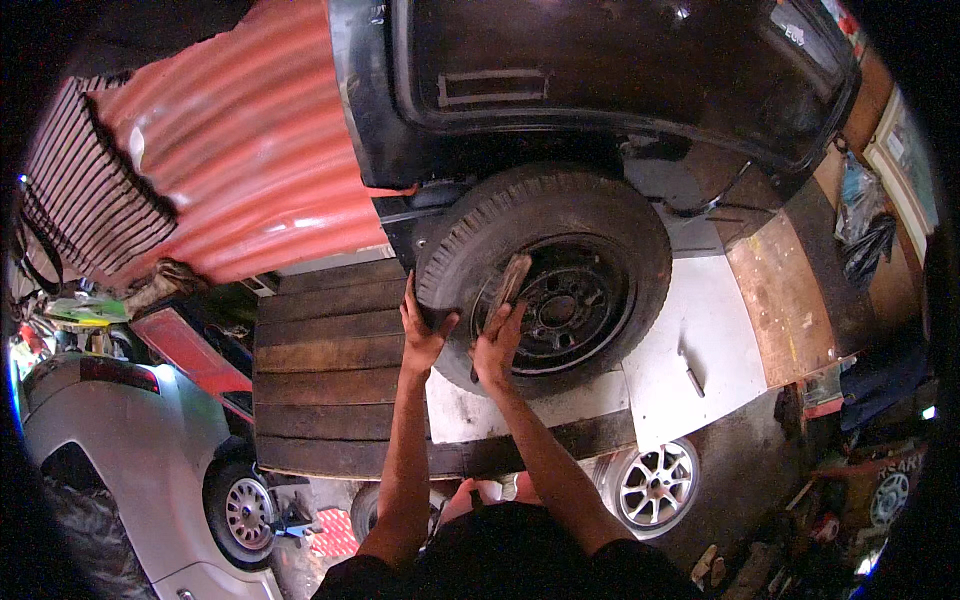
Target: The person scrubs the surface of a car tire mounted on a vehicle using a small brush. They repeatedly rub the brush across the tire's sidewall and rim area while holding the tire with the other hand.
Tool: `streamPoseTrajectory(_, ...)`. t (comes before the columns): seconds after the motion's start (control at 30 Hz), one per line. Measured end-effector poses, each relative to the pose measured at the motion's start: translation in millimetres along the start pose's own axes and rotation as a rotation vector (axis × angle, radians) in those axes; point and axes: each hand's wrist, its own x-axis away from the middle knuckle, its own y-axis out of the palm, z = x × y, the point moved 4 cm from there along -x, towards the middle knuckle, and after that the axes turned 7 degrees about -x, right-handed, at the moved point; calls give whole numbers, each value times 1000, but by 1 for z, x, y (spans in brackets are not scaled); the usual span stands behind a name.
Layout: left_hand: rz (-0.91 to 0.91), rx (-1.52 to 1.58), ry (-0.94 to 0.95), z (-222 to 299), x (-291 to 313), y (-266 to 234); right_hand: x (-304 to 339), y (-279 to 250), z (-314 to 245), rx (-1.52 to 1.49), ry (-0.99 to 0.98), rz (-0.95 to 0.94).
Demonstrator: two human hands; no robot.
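A black tire (540, 210) on a black steel wheel rim (585, 310) stands in front of me on the workbench. My left hand (424, 338) rests against the left side of the tire, with fingers and thumb apart. Over the sidewall beside the rim, my right hand (497, 345) is closed around a worn, brownish stick-like tool (515, 278). The tool points up toward the rim; its exact kind is unclear. White sheets (700, 310) lie under and beside the tire, and a small metal tool (691, 372) lies on them.
Dark wooden planks (325, 355) form the bench's left part. A large black car body panel (600, 60) stands behind the tire, beside red corrugated sheeting (250, 140). Below the bench are a white spoked wheel (655, 485) and, to the left, a silver car (130, 430).
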Motion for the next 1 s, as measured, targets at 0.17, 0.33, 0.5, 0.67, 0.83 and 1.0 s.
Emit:
streamPoseTrajectory(0.17,-31,-189,-65,9,8,-22,-42,-15,-38,-432,522,-73)
streamPoseTrajectory(0.33,-49,-138,-18,5,7,-11,2,-2,-8,30,14,-61)
streamPoseTrajectory(0.5,-72,-177,-25,-8,8,-25,-28,-16,-17,-138,229,-137)
streamPoseTrajectory(0.67,-77,-191,93,-9,4,-13,3,-12,-42,73,90,-113)
streamPoseTrajectory(0.83,-90,-153,-20,-7,13,-30,-9,-30,-64,-36,327,-346)
streamPoseTrajectory(1.0,-129,-66,-59,4,5,-19,-38,-28,-61,-49,323,-269)
